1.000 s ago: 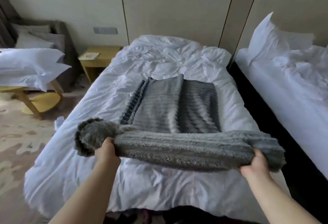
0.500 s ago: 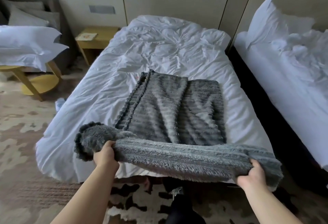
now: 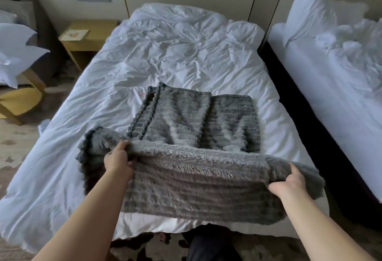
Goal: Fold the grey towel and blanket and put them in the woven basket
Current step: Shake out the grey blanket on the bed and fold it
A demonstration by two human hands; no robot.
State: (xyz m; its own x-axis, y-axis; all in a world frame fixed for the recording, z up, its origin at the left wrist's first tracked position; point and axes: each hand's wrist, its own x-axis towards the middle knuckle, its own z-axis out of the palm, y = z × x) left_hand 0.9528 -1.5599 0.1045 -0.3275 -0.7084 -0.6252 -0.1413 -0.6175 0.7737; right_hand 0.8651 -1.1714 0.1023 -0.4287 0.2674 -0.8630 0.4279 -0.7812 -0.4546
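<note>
Head view, looking down the length of a bed covered by a rumpled white duvet (image 3: 186, 53). A grey, fluffy, ribbed blanket (image 3: 196, 188) lies across the near half of the duvet. Its far portion rests flat in overlapping layers, with a scalloped edge along the left side. Its near portion is raised off the bedding and stretched between the two hands, sagging slightly toward the foot of the bed. The left hand (image 3: 118, 162) grasps the blanket near its left end, fingers curled over the top of the cloth, and a loose flap of pile hangs beyond the hand to the left. The right hand (image 3: 289, 184) grasps the blanket close to its right corner, fingers buried in the pile and thumb on the near side. Both forearms are bare. To the right, across a dark gap, stands a second bed with tumbled white bedding (image 3: 341, 74) and an upright white pillow (image 3: 318, 8) against the wall. To the left of the main bed is a low pale wooden bedside table (image 3: 86, 41) bearing a small card (image 3: 75, 34). Nearer the left edge, white pillows (image 3: 18, 49) are stacked on a yellow wooden stand (image 3: 20, 99). The floor is a patterned beige carpet (image 3: 16, 142).
</note>
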